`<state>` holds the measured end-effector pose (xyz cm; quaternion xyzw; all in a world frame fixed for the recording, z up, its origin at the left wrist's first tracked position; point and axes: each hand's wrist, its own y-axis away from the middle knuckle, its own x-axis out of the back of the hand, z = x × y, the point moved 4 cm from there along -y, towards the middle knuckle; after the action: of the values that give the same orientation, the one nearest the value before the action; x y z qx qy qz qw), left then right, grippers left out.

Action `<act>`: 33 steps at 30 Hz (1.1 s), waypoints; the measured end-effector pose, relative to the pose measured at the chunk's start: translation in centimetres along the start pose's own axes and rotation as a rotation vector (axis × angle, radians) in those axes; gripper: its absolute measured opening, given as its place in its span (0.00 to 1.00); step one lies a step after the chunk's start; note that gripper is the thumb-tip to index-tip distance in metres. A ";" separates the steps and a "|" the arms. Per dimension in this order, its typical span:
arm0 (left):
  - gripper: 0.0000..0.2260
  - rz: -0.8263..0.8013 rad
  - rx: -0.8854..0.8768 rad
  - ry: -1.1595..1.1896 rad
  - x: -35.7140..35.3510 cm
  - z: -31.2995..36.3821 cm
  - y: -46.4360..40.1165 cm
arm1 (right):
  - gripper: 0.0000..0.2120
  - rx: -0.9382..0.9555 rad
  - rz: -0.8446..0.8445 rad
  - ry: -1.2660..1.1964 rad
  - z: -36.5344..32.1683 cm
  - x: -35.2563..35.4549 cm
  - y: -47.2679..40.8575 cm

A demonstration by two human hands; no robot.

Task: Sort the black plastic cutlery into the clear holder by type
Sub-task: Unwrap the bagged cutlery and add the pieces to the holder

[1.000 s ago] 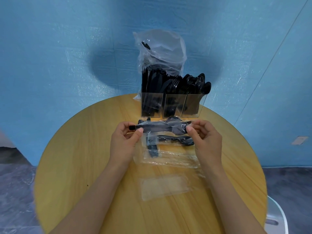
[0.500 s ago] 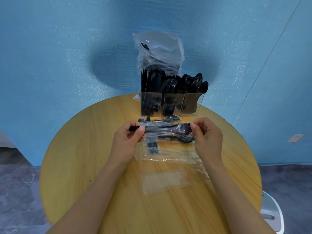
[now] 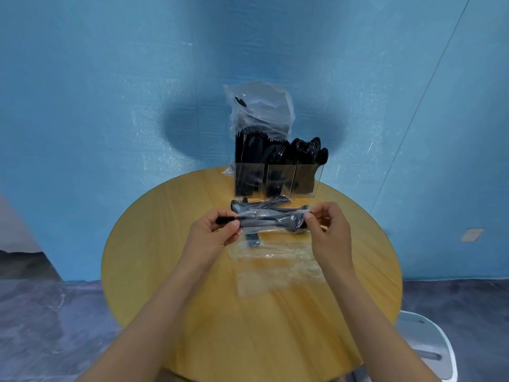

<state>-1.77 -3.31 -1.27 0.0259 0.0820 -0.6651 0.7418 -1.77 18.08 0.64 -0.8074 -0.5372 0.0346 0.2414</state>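
Packet of cutlery is held up off the surface, just in front of the clear holder. Left hand: grip clamped on the packet's 9 o'clock end, thumb and fingers pinching a black handle tip that pokes out. Right hand: grip pinched on the wrapper's 3 o'clock end.

Change vs a second ago: both hands were already on it; more handle seems to show past the left pinch, though blur makes that uncertain. My read: wrapper is being pulled off, contents not out yet.

Holder sits at 12 o'clock on the surface, three compartments already packed with black pieces. Clear bag stands behind it. More wrapped cutlery and empty wrappers lie under the hands towards 6 o'clock.

Meaning: nothing sorted from this packet yet; next comes freeing the pieces, then dropping each by type.
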 end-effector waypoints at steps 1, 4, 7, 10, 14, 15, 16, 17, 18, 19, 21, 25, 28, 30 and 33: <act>0.06 -0.006 0.000 -0.019 0.1 0.2 0.3 | 0.05 -0.008 -0.001 -0.014 -0.1 0.1 0.3; 0.07 -0.016 0.011 -0.068 0.2 0.7 1.0 | 0.09 -0.008 0.013 0.001 -0.6 0.6 0.8; 0.06 0.001 0.048 -0.055 0.5 1.0 1.6 | 0.11 0.008 0.002 0.051 -1.0 0.9 0.7; 0.04 0.013 0.083 -0.040 0.9 1.2 2.2 | 0.13 0.016 -0.005 0.088 -1.2 1.2 0.7; 0.03 0.056 0.098 -0.035 1.8 1.6 2.6 | 0.14 -0.027 0.072 0.112 -0.6 2.4 0.3; 0.04 0.079 0.097 -0.039 2.3 1.7 2.6 | 0.13 -0.040 0.086 0.120 -0.4 2.8 0.2; 0.04 0.098 0.092 -0.049 2.7 2.0 2.6 | 0.11 -0.048 0.093 0.129 -0.1 3.2 0.1; 0.04 0.112 0.081 -0.057 3.0 2.2 2.6 | 0.10 -0.052 0.098 0.143 0.1 3.4 0.1; 0.04 0.126 0.066 -0.067 3.2 2.5 2.6 | 0.08 -0.056 0.101 0.162 0.2 3.6 0.1; 0.04 0.144 0.049 -0.078 3.4 2.8 2.6 | 0.07 -0.061 0.101 0.186 0.4 3.8 0.2; 0.05 0.206 0.012 -0.088 4.0 3.4 2.4 | 0.05 -0.075 0.089 0.226 0.6 3.9 0.5; 0.03 0.347 -0.039 -0.027 5.5 4.5 2.1 | 0.04 -0.112 0.022 0.291 1.3 4.1 1.2; 0.03 0.336 -0.068 -0.011 4.9 5.4 2.0 | 0.05 -0.112 -0.063 0.361 1.5 3.5 1.6; 0.04 0.308 -0.074 -0.007 3.8 5.6 1.9 | 0.04 -0.110 -0.126 0.402 1.4 2.8 2.2; 0.04 0.276 -0.063 0.015 2.0 5.5 1.8 | 0.05 -0.154 -0.204 0.507 1.8 1.9 2.7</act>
<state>0.74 -5.92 3.70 0.0186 0.1041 -0.5534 0.8262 0.78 19.58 -1.66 -0.7480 -0.5393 -0.2336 0.3084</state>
